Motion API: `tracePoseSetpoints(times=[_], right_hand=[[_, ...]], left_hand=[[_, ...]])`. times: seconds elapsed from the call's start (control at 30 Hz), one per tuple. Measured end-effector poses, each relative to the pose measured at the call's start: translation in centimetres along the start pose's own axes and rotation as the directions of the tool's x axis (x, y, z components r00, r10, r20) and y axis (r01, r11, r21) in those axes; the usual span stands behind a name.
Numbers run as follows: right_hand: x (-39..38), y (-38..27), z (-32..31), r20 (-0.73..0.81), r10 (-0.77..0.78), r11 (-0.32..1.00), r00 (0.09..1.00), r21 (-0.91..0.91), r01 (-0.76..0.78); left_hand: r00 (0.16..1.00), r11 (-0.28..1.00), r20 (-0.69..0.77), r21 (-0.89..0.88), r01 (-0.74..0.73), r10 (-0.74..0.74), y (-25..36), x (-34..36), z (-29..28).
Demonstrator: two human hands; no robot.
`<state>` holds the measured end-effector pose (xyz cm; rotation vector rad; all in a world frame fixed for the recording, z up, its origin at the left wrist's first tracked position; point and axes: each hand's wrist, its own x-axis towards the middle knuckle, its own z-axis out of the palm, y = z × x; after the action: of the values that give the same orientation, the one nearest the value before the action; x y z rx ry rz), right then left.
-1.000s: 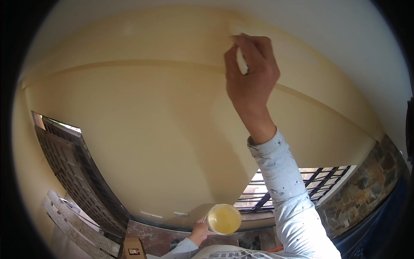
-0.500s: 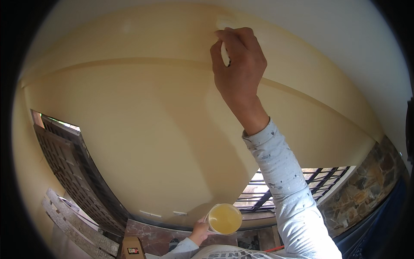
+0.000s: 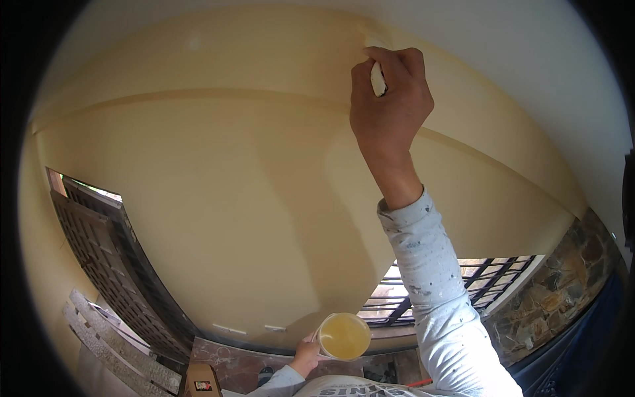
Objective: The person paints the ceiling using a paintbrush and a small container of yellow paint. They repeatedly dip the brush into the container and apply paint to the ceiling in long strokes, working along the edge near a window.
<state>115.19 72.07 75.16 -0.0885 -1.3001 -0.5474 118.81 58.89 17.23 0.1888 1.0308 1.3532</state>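
High on the yellow wall point(image 3: 198, 172), close to the ceiling line, my right hand point(image 3: 395, 106) is closed around a paintbrush. Its pale handle point(image 3: 378, 79) shows between thumb and fingers, while the bristles at the wall are mostly hidden by the hand. Low in the view, my left hand point(image 3: 305, 356) grips the side of a round plastic tub point(image 3: 366, 343) with yellow paint point(image 3: 342, 336) in it. The paint-spotted light grey sleeve point(image 3: 426, 264) of my right arm crosses the view in front of a window.
A barred window point(image 3: 499, 278) and a stone-faced wall point(image 3: 549, 301) lie at the lower right. Dark slatted shutters point(image 3: 109, 251) stand on the left above a pale slatted bench point(image 3: 119, 347). A cardboard box point(image 3: 202, 379) sits at the lower left. The white ceiling point(image 3: 503, 59) curves overhead.
My right hand has moved to the right along the top of the wall with the paintbrush. The left hand and the tub have barely moved.
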Motion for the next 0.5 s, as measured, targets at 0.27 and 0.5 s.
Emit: tracePoseSetpoints(times=[0.27,0.5], right_hand=[[0.3,1.0,-1.3,-0.018,0.011,1.000,1.000,-0.003,-0.011],[0.5,2.0,-2.4,-0.029,0.037,0.999,0.999,-0.006,-0.037]], left_hand=[[0.999,1.000,0.037,0.000,0.004,-0.004,-0.6,0.3,0.3],[0.999,1.000,0.050,0.002,-0.008,0.008,0.0,-0.5,1.0]])
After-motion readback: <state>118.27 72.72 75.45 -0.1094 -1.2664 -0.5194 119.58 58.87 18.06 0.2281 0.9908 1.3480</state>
